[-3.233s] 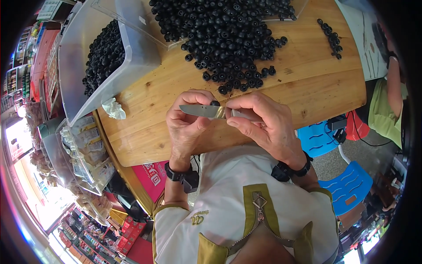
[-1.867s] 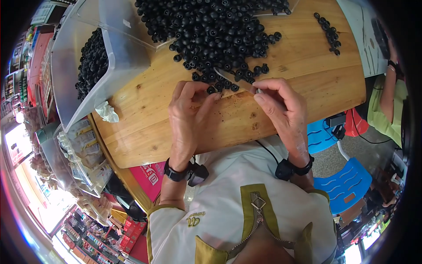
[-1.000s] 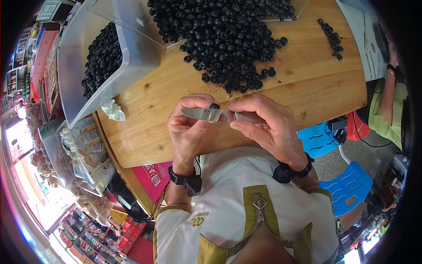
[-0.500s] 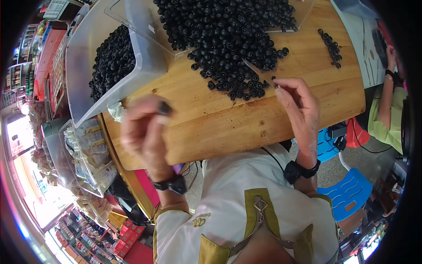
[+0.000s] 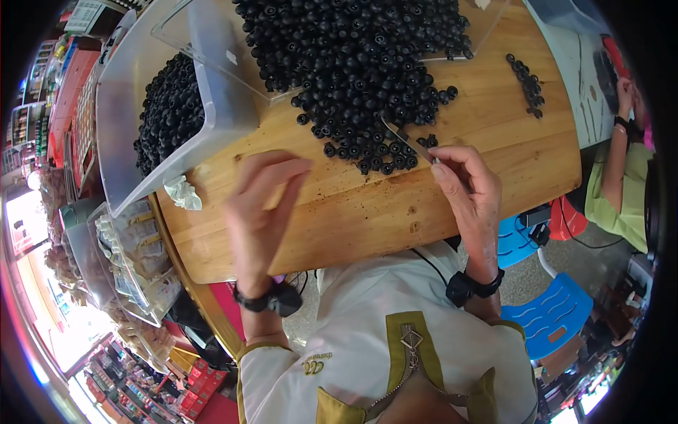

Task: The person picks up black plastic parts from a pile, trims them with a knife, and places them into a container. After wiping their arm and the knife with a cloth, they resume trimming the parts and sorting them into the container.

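Note:
My right hand (image 5: pixel 472 185) is closed on the handle of a small knife (image 5: pixel 418 147), its thin, slightly curved blade pointing into the pile. Against the blade is a small black piece, partly merged with the parts behind it. Round black hollow parts (image 5: pixel 367 78), looking like plastic or rubber caps, are heaped on the wooden table (image 5: pixel 339 233). My left hand (image 5: pixel 258 205) hovers over the table left of the heap. Its fingers are stretched out, somewhat blurred, and I see nothing in them.
A translucent plastic bin (image 5: pixel 229 106) with more black parts stands at the left, beside a crumpled white tissue (image 5: pixel 182 193). A short row of black parts (image 5: pixel 526 85) lies at the right. Beyond it are another person's arm (image 5: pixel 619 141) and a blue stool (image 5: pixel 554 314).
The black part in my left hand is gone from the fingers, which have straightened and moved right. My right hand has shifted slightly, with the knife still held and its blade showing more clearly.

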`<state>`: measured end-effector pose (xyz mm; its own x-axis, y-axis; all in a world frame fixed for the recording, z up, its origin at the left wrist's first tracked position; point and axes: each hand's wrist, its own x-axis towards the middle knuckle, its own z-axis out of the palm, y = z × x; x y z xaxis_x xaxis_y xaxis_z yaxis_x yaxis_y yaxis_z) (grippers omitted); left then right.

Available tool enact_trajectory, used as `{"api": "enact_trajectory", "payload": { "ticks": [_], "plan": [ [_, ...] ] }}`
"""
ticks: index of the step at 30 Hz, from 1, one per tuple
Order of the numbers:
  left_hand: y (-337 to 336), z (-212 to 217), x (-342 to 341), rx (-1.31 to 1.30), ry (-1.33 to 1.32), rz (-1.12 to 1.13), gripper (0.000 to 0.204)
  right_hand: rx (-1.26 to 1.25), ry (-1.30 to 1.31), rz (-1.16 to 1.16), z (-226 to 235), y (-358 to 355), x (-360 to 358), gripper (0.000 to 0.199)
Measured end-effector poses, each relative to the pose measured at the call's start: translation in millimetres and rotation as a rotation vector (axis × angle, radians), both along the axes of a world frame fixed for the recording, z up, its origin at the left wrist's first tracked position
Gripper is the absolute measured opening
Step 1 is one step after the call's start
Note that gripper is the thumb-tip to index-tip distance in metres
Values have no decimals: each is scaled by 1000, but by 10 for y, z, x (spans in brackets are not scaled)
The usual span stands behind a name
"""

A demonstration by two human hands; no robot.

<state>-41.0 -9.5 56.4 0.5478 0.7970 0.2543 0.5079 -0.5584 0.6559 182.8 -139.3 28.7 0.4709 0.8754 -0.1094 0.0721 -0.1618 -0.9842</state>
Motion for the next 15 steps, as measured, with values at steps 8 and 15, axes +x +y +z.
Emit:
{"api": "enact_trajectory", "payload": {
  "ticks": [8, 15],
  "plan": [
    [43, -473, 184, -24, 44, -76, 25, -33, -3, 48, 45, -20, -58, 16],
    [43, -415, 153, -153, 14, -13, 26, -26, -35, 114, 24, -4, -74, 16]
  ]
}}
